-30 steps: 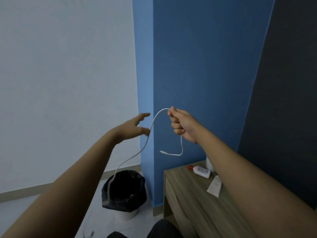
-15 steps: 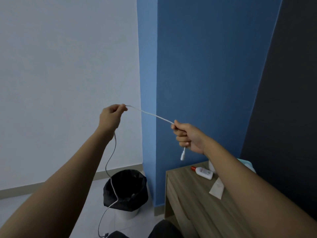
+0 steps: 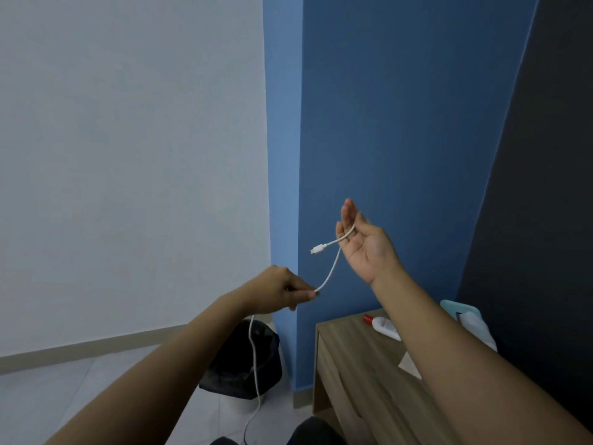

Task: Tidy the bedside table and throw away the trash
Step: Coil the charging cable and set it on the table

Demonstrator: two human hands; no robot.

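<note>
Head view shows the white cable (image 3: 332, 266) slanting from the half-open, palm-up right hand (image 3: 364, 244) at frame centre, plug end draped over its fingers, down-left to the closed left hand (image 3: 282, 292) pinching it, the slack hanging toward the floor.

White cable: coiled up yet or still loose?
Loose. The white cable runs uncoiled from the right hand through the left hand and trails downward.
</note>
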